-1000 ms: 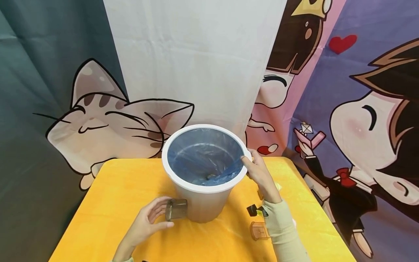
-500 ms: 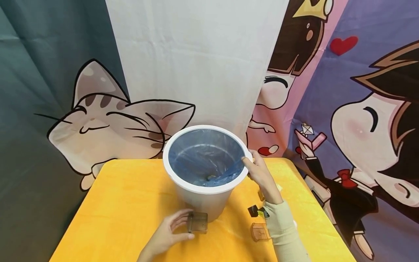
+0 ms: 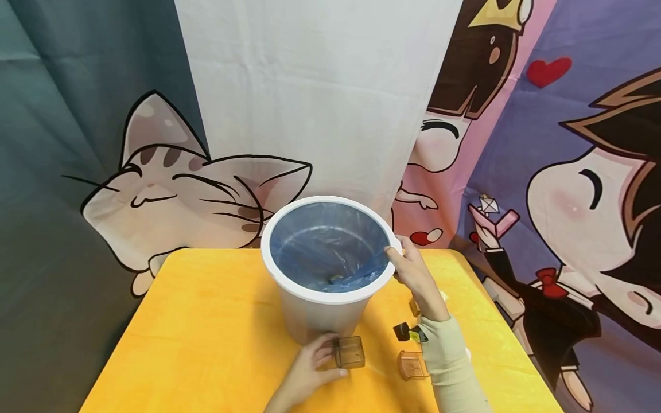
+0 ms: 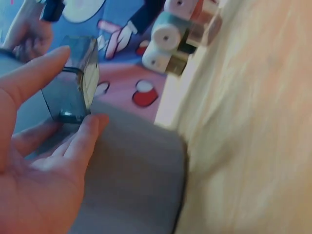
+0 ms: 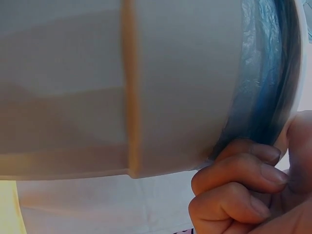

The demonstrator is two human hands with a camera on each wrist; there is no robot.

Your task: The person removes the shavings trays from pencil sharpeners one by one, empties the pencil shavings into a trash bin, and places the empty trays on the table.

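Observation:
In the head view, a white trash bin (image 3: 320,314) stands on the table, lined with a blue plastic bag (image 3: 325,244). My right hand (image 3: 415,275) grips its rim at the right side; in the right wrist view, curled fingers (image 5: 239,178) press against the bin's outside, by the bag's folded edge. Low in front of the bin, my left hand (image 3: 310,370) holds a small see-through smoky plastic box (image 3: 350,352) between thumb and fingers. The left wrist view shows this box (image 4: 73,80) pinched, with the bin's wall (image 4: 141,165) behind it.
Right of the bin lie an amber see-through plastic piece (image 3: 412,365) and small black pieces (image 3: 401,331), partly behind the right sleeve (image 3: 449,355). Several pale round-ended items (image 4: 165,38) show in the left wrist view. A yellow cloth (image 3: 206,321) covers the table; a printed curtain (image 3: 320,103) hangs behind.
My left hand has carried the smoky box to the right and slightly down, across the front of the bin. The right hand keeps its hold on the rim.

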